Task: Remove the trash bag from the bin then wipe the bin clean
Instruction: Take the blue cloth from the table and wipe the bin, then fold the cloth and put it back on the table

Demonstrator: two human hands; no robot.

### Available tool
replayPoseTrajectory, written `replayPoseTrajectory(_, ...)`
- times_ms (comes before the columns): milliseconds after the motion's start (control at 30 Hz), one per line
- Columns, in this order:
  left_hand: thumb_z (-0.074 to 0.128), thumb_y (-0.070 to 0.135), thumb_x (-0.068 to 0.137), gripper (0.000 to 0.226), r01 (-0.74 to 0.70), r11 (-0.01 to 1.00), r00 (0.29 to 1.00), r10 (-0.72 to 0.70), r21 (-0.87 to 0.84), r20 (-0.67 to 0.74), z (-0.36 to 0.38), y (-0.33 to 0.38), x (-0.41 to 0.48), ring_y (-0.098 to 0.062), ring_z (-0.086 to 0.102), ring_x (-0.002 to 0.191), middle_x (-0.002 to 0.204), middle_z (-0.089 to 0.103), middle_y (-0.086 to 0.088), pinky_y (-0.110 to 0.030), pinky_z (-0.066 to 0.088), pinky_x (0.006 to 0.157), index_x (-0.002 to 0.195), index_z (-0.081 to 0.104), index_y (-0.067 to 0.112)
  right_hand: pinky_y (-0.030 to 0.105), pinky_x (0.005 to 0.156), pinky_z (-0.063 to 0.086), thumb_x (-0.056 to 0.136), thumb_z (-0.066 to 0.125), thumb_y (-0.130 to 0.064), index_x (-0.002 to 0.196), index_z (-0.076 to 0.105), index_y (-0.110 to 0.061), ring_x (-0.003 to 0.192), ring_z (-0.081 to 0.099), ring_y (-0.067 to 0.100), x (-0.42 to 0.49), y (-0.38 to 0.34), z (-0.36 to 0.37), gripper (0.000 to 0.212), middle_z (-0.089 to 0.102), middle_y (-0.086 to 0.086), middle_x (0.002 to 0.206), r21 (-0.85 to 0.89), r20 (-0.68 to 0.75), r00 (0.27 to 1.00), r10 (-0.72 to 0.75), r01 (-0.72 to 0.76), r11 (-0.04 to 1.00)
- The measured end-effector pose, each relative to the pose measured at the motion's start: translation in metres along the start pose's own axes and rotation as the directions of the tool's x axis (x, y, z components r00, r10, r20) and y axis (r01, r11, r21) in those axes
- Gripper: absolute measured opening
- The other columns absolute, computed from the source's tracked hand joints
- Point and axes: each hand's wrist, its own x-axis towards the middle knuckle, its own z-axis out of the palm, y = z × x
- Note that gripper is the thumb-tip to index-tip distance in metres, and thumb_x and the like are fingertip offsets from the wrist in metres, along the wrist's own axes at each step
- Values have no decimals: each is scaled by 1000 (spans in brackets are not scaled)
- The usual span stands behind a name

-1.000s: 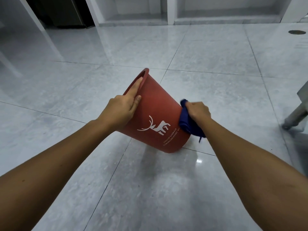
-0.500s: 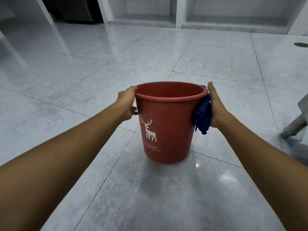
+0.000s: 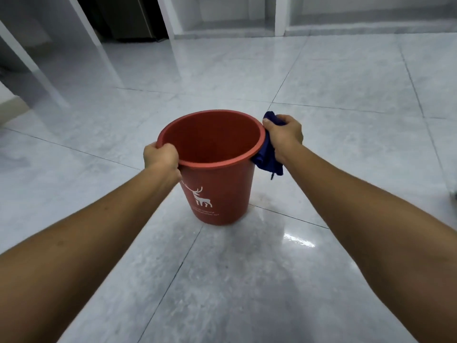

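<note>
A red plastic bin [image 3: 217, 194] with a white deer print stands upright on the glossy grey tiled floor, mouth open towards me. Its inside looks bare, with no bag in it. My left hand [image 3: 162, 158] grips the near left part of the rim, fingers curled over the edge. My right hand [image 3: 284, 136] holds a dark blue cloth [image 3: 268, 159] bunched against the outside of the rim on the right; the cloth hangs down beside the bin wall.
White cabinet or shelf frames [image 3: 279, 16] run along the far wall, with a dark opening [image 3: 128, 18] at the back left. A white slanted post [image 3: 32, 63] stands at the left. Tiled floor [image 3: 247, 280] spreads around the bin.
The bin went from tilted on its side to upright on the floor. My left hand shifted to a grip over the rim. My right hand closed around the cloth at the rim.
</note>
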Motion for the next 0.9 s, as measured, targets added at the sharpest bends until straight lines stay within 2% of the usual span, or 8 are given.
replayPoseTrajectory(100,36,0,89,45,-7,998,995,1,-58,-103,3,-9,-2,-22,63,92,109,62,-4,-37,56,86,127,52,19,38,93,53,81,71,-37,118,60,-30,96,62,21,-2,15,5,39,58,2,124,6,-47,999,-19,19,1000)
replayPoseTrajectory(200,38,7,93,40,42,990,986,-63,-138,-155,7,-14,-1,-13,58,69,89,58,2,-27,54,63,129,48,23,35,92,51,83,68,-39,119,59,-30,95,60,17,2,24,-11,38,58,-1,123,47,-95,995,-35,40,998)
replayPoseTrajectory(433,36,-2,83,57,62,998,989,-58,32,-133,19,-20,1,-33,57,113,132,51,-14,-45,52,93,137,31,14,33,94,49,100,45,-29,124,59,-22,106,58,17,17,43,-67,29,62,-4,119,29,-68,995,-69,71,997)
replayPoseTrajectory(533,43,1,83,60,-131,939,966,192,317,-171,22,-20,-4,-32,45,128,143,42,-12,-45,42,105,141,29,11,34,95,49,98,48,-20,129,54,-23,111,57,19,17,47,-81,32,58,-1,130,-12,-56,995,-84,83,996)
replayPoseTrajectory(600,45,3,82,58,-438,737,840,539,515,-56,25,-16,-12,-29,33,137,147,37,-12,-40,27,115,139,35,9,39,93,52,93,55,-17,128,52,-26,110,60,22,13,46,-85,37,59,1,127,23,-48,996,-73,74,997)
replayPoseTrajectory(733,48,4,82,46,-964,174,249,853,201,458,45,-5,-46,-23,38,134,137,49,-9,-35,27,115,128,50,7,36,75,56,83,66,-9,124,50,-28,84,64,15,1,30,-84,47,63,-2,95,213,-56,990,-127,137,967)
replayPoseTrajectory(800,56,13,85,46,-958,285,232,805,-13,546,60,-11,-67,-13,46,125,132,53,-4,-31,36,108,130,46,10,33,67,55,80,68,-9,119,54,-28,79,64,14,-7,12,-81,46,64,-4,88,343,-58,983,-176,185,921)
replayPoseTrajectory(900,65,38,84,77,-623,782,564,447,2,694,84,-17,-90,-12,38,132,144,38,-4,-24,32,101,144,19,22,35,68,56,78,69,-10,111,58,-28,80,66,14,-19,-16,-76,39,67,-6,86,411,-51,943,-330,321,853)
